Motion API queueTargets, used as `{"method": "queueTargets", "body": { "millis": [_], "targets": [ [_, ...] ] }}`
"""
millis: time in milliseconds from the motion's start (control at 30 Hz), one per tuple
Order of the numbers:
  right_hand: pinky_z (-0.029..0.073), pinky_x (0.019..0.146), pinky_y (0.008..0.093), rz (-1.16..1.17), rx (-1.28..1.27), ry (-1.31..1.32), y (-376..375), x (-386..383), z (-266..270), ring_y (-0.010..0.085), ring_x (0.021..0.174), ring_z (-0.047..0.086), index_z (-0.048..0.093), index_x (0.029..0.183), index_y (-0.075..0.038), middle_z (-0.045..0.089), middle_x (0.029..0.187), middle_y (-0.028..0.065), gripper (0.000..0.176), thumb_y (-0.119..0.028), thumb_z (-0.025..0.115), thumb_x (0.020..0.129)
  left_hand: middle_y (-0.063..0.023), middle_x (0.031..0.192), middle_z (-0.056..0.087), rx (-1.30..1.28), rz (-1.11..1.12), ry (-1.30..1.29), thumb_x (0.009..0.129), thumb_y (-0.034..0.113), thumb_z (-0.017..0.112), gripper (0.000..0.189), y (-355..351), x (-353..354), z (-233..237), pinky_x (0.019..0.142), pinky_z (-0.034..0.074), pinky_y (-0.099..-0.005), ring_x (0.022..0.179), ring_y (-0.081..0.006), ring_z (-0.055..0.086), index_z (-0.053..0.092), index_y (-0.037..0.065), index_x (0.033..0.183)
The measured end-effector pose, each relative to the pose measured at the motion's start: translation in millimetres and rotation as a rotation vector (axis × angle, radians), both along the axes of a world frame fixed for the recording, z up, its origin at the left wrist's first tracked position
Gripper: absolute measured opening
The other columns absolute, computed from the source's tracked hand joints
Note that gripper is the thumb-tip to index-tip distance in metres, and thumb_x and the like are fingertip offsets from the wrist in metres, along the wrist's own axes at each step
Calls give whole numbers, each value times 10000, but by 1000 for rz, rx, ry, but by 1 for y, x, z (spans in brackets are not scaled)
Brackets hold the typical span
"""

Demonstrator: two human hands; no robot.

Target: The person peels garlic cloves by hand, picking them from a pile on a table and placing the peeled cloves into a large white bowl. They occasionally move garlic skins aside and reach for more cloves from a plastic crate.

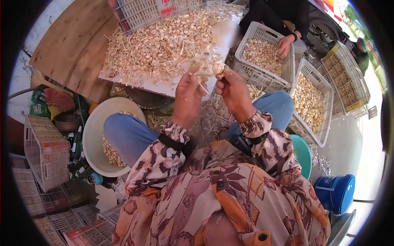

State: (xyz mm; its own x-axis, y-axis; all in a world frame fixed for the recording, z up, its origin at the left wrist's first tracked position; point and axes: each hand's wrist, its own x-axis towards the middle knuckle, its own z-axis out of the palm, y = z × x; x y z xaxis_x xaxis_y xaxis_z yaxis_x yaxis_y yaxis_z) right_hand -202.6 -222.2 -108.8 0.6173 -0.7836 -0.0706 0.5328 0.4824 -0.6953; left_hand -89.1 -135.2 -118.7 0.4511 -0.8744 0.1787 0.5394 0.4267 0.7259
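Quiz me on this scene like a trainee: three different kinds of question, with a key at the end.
1. Multiple choice: where is the other person's hand?
A) on the floor
B) in a crate
C) on the wooden board
2. True or false: the blue bucket and the green basin are both on the wearer's right.
3. Fill the gap: the left hand and right hand are at the near edge of a heap of ____.

Key: 1 B; 2 true; 3 garlic.
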Motion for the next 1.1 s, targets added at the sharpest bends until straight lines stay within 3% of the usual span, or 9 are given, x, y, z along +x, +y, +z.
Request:
{"method": "queueTargets", "body": {
  "millis": [233, 400, 500, 600, 733, 800, 867, 933, 1100],
  "targets": [
    [422, 550, 260, -91, -68, 69, -22, -13, -2, 122, 616, 500, 545, 949, -36, 512, 719, 10, 149, -182, 541, 919, -83, 1067, 545, -12, -84, 117, 937, 74, 475, 393, 8, 30, -13, 788, 418, -248, 873, -106, 485, 398, 6, 1317],
    [404, 530, 236, -98, -186, 209, -26, -13, -1, 97, 601, 485, 568, 926, -35, 519, 715, 5, 151, -179, 522, 932, -93, 1076, 575, 95, 157, -401, 895, -13, 454, 462, 31, 31, 11, 759, 443, -235, 794, -110, 510, 348, -13, 1345],
    [394, 517, 223, -82, -231, 253, -15, -8, 4, 87, 593, 477, 578, 939, -26, 513, 687, -1, 181, -198, 521, 935, -89, 1042, 593, 253, 182, -469, 911, 43, 484, 318, 70, 51, 20, 750, 453, -245, 791, -108, 516, 512, 6, 1226],
    [385, 506, 205, -204, -310, 357, -3, -4, 13, 66, 543, 454, 625, 1006, 4, 551, 665, 2, 247, -204, 508, 941, -85, 1030, 591, 455, 561, -691, 892, 64, 531, 256, 143, 120, 52, 771, 453, -245, 838, -117, 546, 579, 5, 1136],
    [372, 485, 198, -96, -475, 411, 18, 21, 26, 54, 512, 451, 635, 967, -15, 551, 651, -6, 229, -202, 506, 939, -102, 1073, 569, 621, 988, -1618, 820, 106, 643, 312, 174, 137, 86, 773, 475, -244, 902, -148, 606, 586, 12, 1112],
    [351, 455, 191, 108, -532, 482, 45, 38, 39, 47, 483, 449, 635, 933, -18, 534, 613, -14, 224, -209, 518, 930, -116, 1097, 558, 387, 563, -918, 812, 116, 663, 345, 138, 86, 73, 750, 489, -252, 882, -157, 613, 578, 18, 1132],
    [344, 445, 189, 272, -535, 514, 65, 51, 37, 48, 475, 450, 633, 932, -15, 521, 586, -15, 228, -213, 518, 928, -122, 1088, 554, 305, 469, -1037, 787, 123, 699, 404, 111, 55, 55, 726, 502, -260, 878, -156, 611, 562, 27, 1155],
    [338, 433, 196, 403, -481, 518, 76, 51, 21, 56, 461, 445, 630, 914, -17, 512, 566, -15, 233, -215, 509, 938, -116, 927, 592, 237, 573, -1182, 769, 96, 672, 244, 104, 43, 28, 737, 482, -318, 841, -253, 601, 610, 34, 997],
    [388, 443, 204, 708, -494, 530, 77, 29, 11, 82, 509, 468, 599, 1076, 22, 533, 715, 30, 319, -237, 446, 970, -103, 826, 571, 235, 725, -1053, 797, 83, 630, 123, 147, 29, -4, 690, 455, -345, 784, -267, 575, 619, 37, 911]
  ]
}}
